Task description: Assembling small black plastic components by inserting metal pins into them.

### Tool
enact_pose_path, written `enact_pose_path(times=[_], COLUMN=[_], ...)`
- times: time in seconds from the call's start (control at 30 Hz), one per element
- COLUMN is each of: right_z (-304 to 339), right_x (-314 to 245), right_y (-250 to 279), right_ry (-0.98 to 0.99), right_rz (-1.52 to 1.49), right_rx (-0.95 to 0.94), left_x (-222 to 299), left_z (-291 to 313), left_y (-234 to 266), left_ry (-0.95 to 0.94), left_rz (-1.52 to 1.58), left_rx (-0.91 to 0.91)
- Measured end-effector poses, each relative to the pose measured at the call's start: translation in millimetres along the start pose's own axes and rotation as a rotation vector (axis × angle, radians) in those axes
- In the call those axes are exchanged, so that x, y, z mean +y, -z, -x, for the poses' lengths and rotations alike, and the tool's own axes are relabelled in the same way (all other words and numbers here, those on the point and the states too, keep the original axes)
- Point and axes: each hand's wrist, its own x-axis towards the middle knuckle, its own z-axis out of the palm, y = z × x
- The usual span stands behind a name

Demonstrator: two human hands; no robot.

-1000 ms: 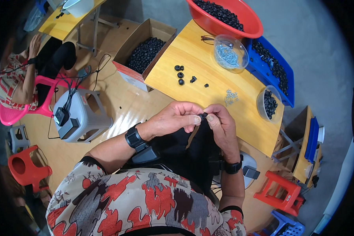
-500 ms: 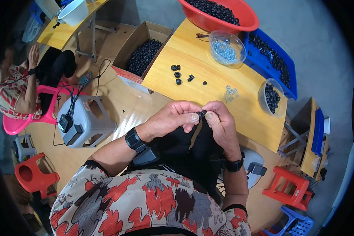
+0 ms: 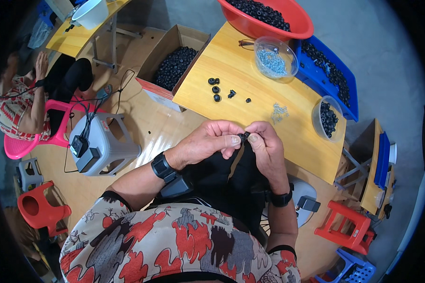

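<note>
Hands [image 3: 204,145] [image 3: 268,153] still on small black part [image 3: 244,137]

Single head-worn fisheye view, aimed downward: left hand [image 3: 211,143] and right hand [image 3: 267,152] are framed centrally at close range, patterned shirt [image 3: 184,240] below, yellow table [image 3: 297,141] beyond; straight edges are bowed.

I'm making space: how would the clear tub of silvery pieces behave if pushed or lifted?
The clear tub would probably slide, not tip: it looks wide. Its wall looks thin and may flex. The silvery pieces look metallic, so it might feel heavy.
</note>
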Motion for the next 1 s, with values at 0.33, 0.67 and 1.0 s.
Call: enact_pose_path(times=[0.33, 0.67, 1.0], right_z=[3.7, -0.5, -0.7], right_x=[5.9, -0.6, -8.4], right_y=[-3.4, -2.6, -10.7], right_ry=[0.010, 0.053, 0.089], right_rz=[0.005, 0.118, 0.151], right_rx=[0.057, 0.010, 0.012], left_x=[-1.4, -0.3, 0.2], left_z=[0.1, -0.4, 0.1], left_y=[-0.9, 0.0, -6.3], left_ry=[-0.006, -0.020, -0.101], left_rz=[0.003, 0.017, -0.091], left_rx=[-0.006, 0.003, 0.062])
